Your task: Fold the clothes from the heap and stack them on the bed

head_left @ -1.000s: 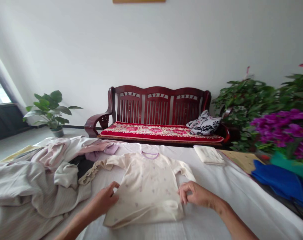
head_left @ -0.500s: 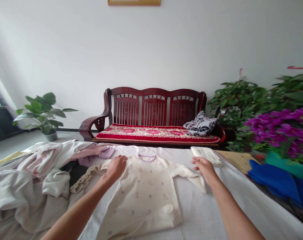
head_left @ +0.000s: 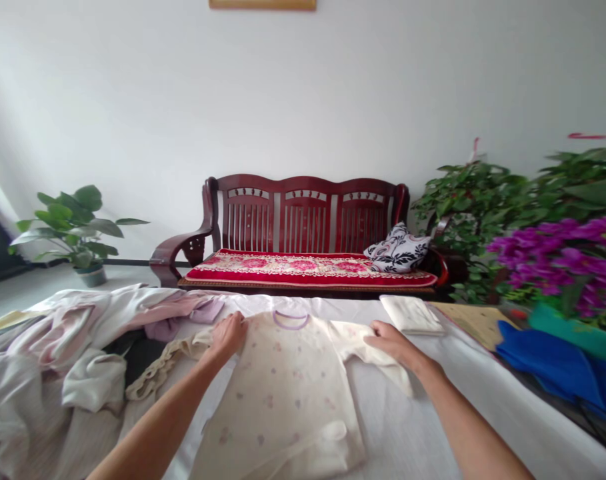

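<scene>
A small cream top (head_left: 283, 393) with faint purple flowers and a lilac neckline lies flat on the white-covered table (head_left: 433, 427), its hem towards me. My left hand (head_left: 227, 335) rests on its left shoulder, fingers curled onto the cloth. My right hand (head_left: 390, 343) lies on the right sleeve, fingers closed on the fabric. Both forearms reach forward along the sides of the garment.
A heap of pale and pink clothes (head_left: 57, 360) fills the table's left. A folded cream cloth (head_left: 411, 315) lies at the far right, near a blue cloth (head_left: 553, 363) and purple flowers (head_left: 563, 253). A red-cushioned wooden bench (head_left: 303, 233) and potted plants (head_left: 77, 230) stand behind.
Both hands have moved from the garment's lower sides up to its shoulders. In the last half second the right hand came in from beside the folded cloth onto the right sleeve.
</scene>
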### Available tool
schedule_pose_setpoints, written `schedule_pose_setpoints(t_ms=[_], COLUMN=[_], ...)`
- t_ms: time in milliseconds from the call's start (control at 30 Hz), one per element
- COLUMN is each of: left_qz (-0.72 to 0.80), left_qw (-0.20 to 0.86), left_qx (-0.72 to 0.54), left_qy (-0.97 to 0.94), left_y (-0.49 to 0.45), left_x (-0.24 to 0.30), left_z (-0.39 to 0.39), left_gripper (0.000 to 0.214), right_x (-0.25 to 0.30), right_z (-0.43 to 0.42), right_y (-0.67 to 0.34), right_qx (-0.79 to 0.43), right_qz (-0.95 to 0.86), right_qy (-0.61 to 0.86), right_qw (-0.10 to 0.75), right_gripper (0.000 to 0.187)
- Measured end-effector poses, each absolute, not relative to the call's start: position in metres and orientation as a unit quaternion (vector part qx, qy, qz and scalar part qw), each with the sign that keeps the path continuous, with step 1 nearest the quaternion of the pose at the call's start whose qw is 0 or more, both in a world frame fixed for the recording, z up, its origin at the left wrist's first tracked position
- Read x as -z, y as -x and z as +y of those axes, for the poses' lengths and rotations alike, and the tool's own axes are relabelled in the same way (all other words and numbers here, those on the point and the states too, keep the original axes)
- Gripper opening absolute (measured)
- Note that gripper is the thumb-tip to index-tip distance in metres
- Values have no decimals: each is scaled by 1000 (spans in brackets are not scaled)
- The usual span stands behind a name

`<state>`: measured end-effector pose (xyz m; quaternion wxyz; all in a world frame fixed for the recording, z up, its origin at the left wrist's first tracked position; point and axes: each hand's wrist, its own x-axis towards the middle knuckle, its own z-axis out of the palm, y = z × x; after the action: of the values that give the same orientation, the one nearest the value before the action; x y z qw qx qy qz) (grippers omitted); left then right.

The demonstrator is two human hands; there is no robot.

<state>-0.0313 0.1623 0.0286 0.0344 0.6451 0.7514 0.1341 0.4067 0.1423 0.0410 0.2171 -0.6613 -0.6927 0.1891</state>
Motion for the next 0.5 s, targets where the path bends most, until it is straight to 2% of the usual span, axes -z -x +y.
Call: schedule_pose_setpoints(t_ms=[267, 367, 433, 500], left_qz=[759, 756, 717, 643], left_qw=[16, -25, -56, -55], left_qx=[-193, -196, -196, -205], left_qy=[-621, -624, -666, -735], left_y=[20, 21, 23, 24], left_x=[-32, -30, -28, -25], left_z=[175, 165, 152, 134], left_gripper=[33, 41, 45, 41], right_x=[-68, -63, -57, -53], right_z=[161, 146, 127, 104], right_y=[-406, -386, -370, -353], right_qx=[-47, 39, -14, -146], right_qz=[-619, -643, -697, -744], right_qy=[760, 735, 675, 600], right_qw=[194, 214, 243, 256], right_gripper=[20, 26, 22, 23])
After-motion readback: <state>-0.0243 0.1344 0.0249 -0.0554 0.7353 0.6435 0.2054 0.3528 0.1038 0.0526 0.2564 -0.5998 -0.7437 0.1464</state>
